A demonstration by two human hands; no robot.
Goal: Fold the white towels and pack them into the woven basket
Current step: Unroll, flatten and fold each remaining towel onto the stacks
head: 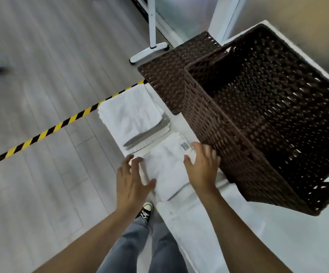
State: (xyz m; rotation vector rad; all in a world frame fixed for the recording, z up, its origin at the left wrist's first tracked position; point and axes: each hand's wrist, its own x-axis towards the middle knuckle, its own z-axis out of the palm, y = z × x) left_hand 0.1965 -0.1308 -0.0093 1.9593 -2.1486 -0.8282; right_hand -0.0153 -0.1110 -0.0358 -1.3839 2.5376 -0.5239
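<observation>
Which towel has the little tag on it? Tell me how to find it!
Find the big brown woven basket on the white table. Just left of it lies a folded towel between the left hand and right hand. Unlike the towel stack behind, it shows a small printed tag.

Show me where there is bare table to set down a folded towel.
Bare table lies near the viewer, right of the flat towel, below the basket. Crowded: the strip between the folded towel, towel stack and basket.

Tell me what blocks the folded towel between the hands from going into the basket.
Nothing visible. The folded towel lies beside the basket, whose open top shows nothing inside; the lid lies off behind it.
</observation>
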